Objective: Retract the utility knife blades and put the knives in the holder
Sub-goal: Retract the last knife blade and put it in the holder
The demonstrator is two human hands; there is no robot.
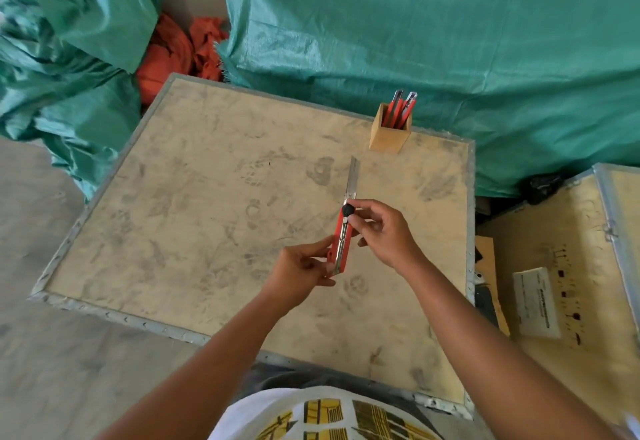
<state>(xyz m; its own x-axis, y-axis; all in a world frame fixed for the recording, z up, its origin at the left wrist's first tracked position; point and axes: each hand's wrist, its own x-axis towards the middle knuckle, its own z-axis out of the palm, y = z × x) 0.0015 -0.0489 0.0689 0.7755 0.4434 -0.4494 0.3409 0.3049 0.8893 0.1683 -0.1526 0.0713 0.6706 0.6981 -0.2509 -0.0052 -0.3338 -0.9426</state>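
A red utility knife (341,249) is held above the middle of a wooden crate top (207,218), its long silver blade (352,176) fully extended and pointing away from me. My left hand (303,268) grips the rear end of the handle. My right hand (384,228) pinches the handle beside the black slider knob (347,210). A square wooden holder (389,136) stands near the crate's far right edge, with several red knives (401,109) upright in it.
Green tarpaulin (433,34) covers bulky shapes behind and to the left of the crate, with orange cloth (176,52) between them. A second crate (568,266) with a white label stands at the right. Bare floor (52,353) lies at the left.
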